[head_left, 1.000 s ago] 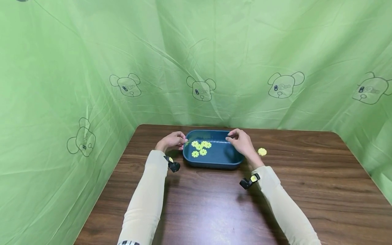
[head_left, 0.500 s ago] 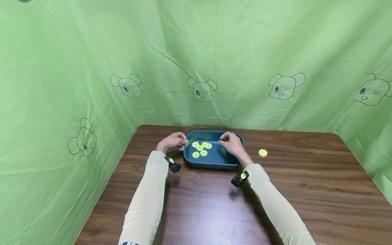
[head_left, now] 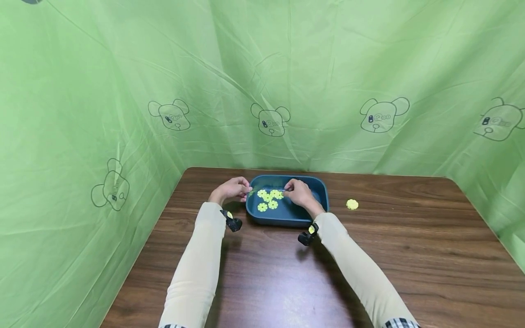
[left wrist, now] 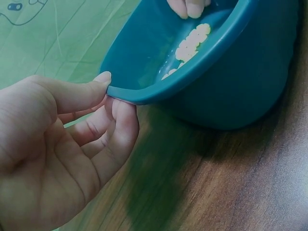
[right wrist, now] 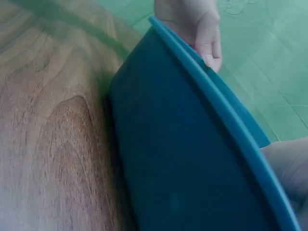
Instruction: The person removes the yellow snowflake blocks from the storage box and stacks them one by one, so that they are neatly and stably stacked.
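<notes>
A dark blue-green oval basin (head_left: 287,222) stands on the table. Several yellow flower-shaped pieces (head_left: 267,197) lie together on the left side of its floor. At the basin's left end my left hand (head_left: 232,188) pinches the rim, thumb above and fingers beneath, as the left wrist view confirms. My right hand (head_left: 301,195) reaches into the basin from the right, its thumb and fingers loosely bent and apart, close beside the rightmost pieces. Nothing shows between those fingers; in the left wrist view only the right fingertips (left wrist: 193,9) appear. The basin wall hides much of the right hand in its own wrist view.
Another yellow scalloped piece (head_left: 352,204) lies on the table to the right of the basin. The brown wood-grain table (head_left: 262,273) meets a green cloth backdrop (head_left: 328,136) with bear-head drawings behind and at both sides.
My right hand has moved left inside the basin, from its right end to beside the yellow pieces. My left hand keeps its place on the rim, and the pieces look unmoved.
</notes>
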The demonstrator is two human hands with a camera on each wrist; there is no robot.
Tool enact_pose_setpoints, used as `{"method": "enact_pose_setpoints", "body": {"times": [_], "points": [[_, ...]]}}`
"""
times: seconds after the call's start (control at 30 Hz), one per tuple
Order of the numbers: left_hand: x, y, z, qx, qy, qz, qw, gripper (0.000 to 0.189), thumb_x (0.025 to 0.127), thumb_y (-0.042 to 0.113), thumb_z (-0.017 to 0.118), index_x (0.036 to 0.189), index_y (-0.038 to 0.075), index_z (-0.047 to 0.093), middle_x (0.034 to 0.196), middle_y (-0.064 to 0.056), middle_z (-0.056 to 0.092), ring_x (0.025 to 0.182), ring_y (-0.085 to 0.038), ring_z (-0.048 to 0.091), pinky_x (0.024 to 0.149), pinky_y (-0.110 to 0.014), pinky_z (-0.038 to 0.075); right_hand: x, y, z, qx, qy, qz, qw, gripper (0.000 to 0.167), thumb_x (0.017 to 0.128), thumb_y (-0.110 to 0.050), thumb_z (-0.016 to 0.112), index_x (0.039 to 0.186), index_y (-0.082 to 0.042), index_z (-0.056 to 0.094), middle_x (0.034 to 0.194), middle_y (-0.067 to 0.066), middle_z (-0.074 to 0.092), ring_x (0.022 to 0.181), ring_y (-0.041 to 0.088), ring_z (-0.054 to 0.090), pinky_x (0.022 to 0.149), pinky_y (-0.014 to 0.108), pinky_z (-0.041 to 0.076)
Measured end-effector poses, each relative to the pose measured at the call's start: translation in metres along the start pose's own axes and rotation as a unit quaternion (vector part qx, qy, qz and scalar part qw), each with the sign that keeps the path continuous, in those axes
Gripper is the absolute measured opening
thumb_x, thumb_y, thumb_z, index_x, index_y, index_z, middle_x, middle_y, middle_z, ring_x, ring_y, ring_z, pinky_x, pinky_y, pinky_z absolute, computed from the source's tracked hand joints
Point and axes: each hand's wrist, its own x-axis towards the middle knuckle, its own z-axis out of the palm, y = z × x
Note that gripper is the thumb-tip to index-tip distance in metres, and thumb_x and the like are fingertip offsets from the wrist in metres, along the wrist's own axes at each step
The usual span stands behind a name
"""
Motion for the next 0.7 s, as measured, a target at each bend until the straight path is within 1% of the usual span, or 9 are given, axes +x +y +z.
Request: {"method": "enact_pose_setpoints", "body": {"times": [0.17, 0.27, 0.33, 0.43, 0.53, 0.57, 0.6, 0.63, 0.7], "points": [[-0.002, 0.001, 0.000, 0.001, 0.000, -0.001, 1.0000, 0.010, 0.097, 0.008, 0.054, 0.100, 0.004, 0.045, 0.082, -0.007, 0.050, 0.067, -0.015, 0.054, 0.069, -0.029, 0.052, 0.004, -0.005, 0.006, -0.068, -0.029, -0.012, 0.9972, 0.027, 0.088, -0.023, 0.069, 0.110, -0.007, 0.063, 0.106, 0.010, 0.063, 0.096, 0.025, 0.059, 0.085, 0.041, 0.048], [-0.001, 0.002, 0.000, 0.000, 0.001, -0.001, 1.0000, 0.010, 0.097, 0.008, 0.054, 0.099, 0.004, 0.046, 0.084, -0.008, 0.050, 0.068, -0.016, 0.054, 0.071, -0.030, 0.052, 0.006, -0.006, 0.009, -0.117, -0.044, -0.021, 0.9920, 0.033, 0.089, -0.025, 0.069, 0.117, -0.009, 0.063, 0.114, 0.011, 0.062, 0.104, 0.027, 0.057, 0.090, 0.043, 0.047], [-0.001, 0.002, 0.000, 0.000, -0.001, -0.002, 1.0000, 0.010, 0.097, 0.008, 0.054, 0.100, 0.004, 0.046, 0.084, -0.009, 0.050, 0.069, -0.017, 0.054, 0.073, -0.033, 0.052, 0.006, -0.006, 0.010, -0.139, -0.046, -0.028, 0.9888, 0.035, 0.089, -0.026, 0.069, 0.120, -0.011, 0.063, 0.118, 0.012, 0.061, 0.110, 0.029, 0.055, 0.093, 0.045, 0.046], [-0.001, 0.004, -0.001, -0.001, -0.003, -0.002, 1.0000, 0.011, 0.096, 0.007, 0.054, 0.101, 0.003, 0.045, 0.084, -0.009, 0.050, 0.071, -0.018, 0.055, 0.079, -0.037, 0.052, 0.006, -0.008, 0.011, -0.158, -0.050, -0.024, 0.9860, 0.036, 0.089, -0.027, 0.069, 0.121, -0.013, 0.062, 0.122, 0.013, 0.057, 0.115, 0.032, 0.051, 0.096, 0.047, 0.044], [-0.003, 0.005, -0.001, 0.000, -0.006, -0.003, 1.0000, 0.011, 0.097, 0.006, 0.054, 0.102, 0.003, 0.045, 0.083, -0.007, 0.050, 0.072, -0.019, 0.055, 0.084, -0.041, 0.051, 0.005, -0.010, 0.012, -0.167, -0.047, -0.011, 0.9848, 0.030, 0.088, -0.029, 0.070, 0.111, -0.012, 0.062, 0.113, 0.011, 0.056, 0.106, 0.030, 0.052, 0.090, 0.045, 0.045], [-0.003, 0.005, 0.000, 0.000, -0.005, -0.003, 1.0000, 0.011, 0.096, 0.006, 0.054, 0.102, 0.002, 0.045, 0.083, -0.008, 0.050, 0.072, -0.019, 0.055, 0.084, -0.041, 0.051, 0.004, -0.010, 0.012, -0.168, -0.047, -0.006, 0.9846, 0.026, 0.088, -0.029, 0.070, 0.105, -0.011, 0.062, 0.107, 0.009, 0.055, 0.100, 0.029, 0.051, 0.086, 0.043, 0.045], [-0.004, 0.005, 0.000, 0.001, -0.005, -0.002, 1.0000, 0.011, 0.097, 0.006, 0.054, 0.102, 0.002, 0.045, 0.083, -0.008, 0.050, 0.072, -0.019, 0.054, 0.083, -0.040, 0.051, 0.004, -0.011, 0.012, -0.168, -0.047, -0.005, 0.9847, 0.024, 0.087, -0.029, 0.071, 0.096, -0.009, 0.062, 0.098, 0.009, 0.054, 0.092, 0.027, 0.050, 0.082, 0.041, 0.045], [-0.005, 0.005, 0.000, 0.001, -0.004, -0.002, 1.0000, 0.012, 0.097, 0.007, 0.054, 0.103, 0.002, 0.045, 0.083, -0.008, 0.050, 0.072, -0.019, 0.054, 0.082, -0.040, 0.051, 0.004, -0.010, 0.011, -0.168, -0.047, -0.005, 0.9847, 0.024, 0.086, -0.029, 0.072, 0.087, -0.008, 0.060, 0.090, 0.007, 0.050, 0.085, 0.026, 0.047, 0.078, 0.039, 0.043], [-0.005, 0.004, 0.001, 0.003, -0.006, -0.003, 1.0000, 0.011, 0.097, 0.007, 0.053, 0.102, 0.002, 0.045, 0.084, -0.009, 0.050, 0.071, -0.018, 0.054, 0.081, -0.038, 0.052, 0.003, -0.010, 0.009, -0.164, -0.043, -0.004, 0.9856, 0.028, 0.084, -0.028, 0.074, 0.076, -0.009, 0.056, 0.080, 0.003, 0.046, 0.075, 0.021, 0.044, 0.071, 0.034, 0.041]]}}
